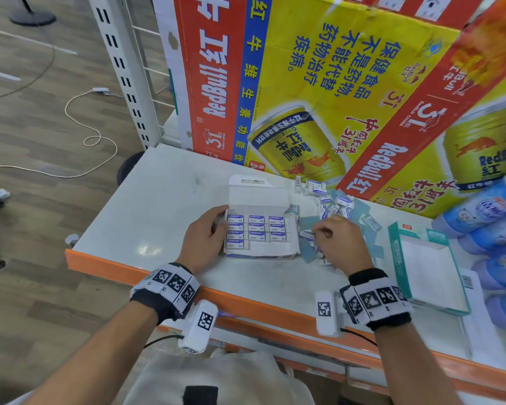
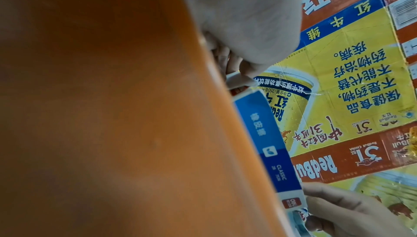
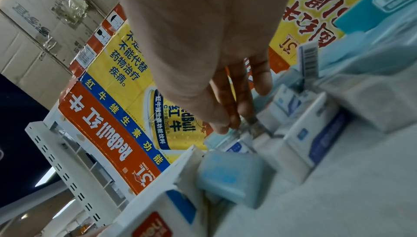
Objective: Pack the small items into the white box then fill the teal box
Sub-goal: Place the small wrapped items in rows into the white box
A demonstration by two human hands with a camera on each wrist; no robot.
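The white box (image 1: 259, 252) lies open mid-shelf, with rows of blue-and-white erasers (image 1: 256, 228) inside. My left hand (image 1: 224, 220) grips its left wall; the left wrist view shows the box's blue side (image 2: 266, 139) under my fingers (image 2: 239, 68). Just right of the box, my right hand (image 1: 314, 232) pinches one small eraser (image 3: 244, 129) between thumb and fingers, at the edge of a pile of loose erasers (image 1: 335, 206) and pale blue sleeves (image 1: 310, 247). The teal box (image 1: 400, 258) lies open farther right, showing a white inside.
Red Bull cartons (image 1: 304, 97) stand along the back of the shelf. Blue wrapped packs (image 1: 485, 211) are stacked at the far right. The shelf has an orange front edge (image 1: 246, 305) and a white slotted upright (image 1: 123, 68) at the back left.
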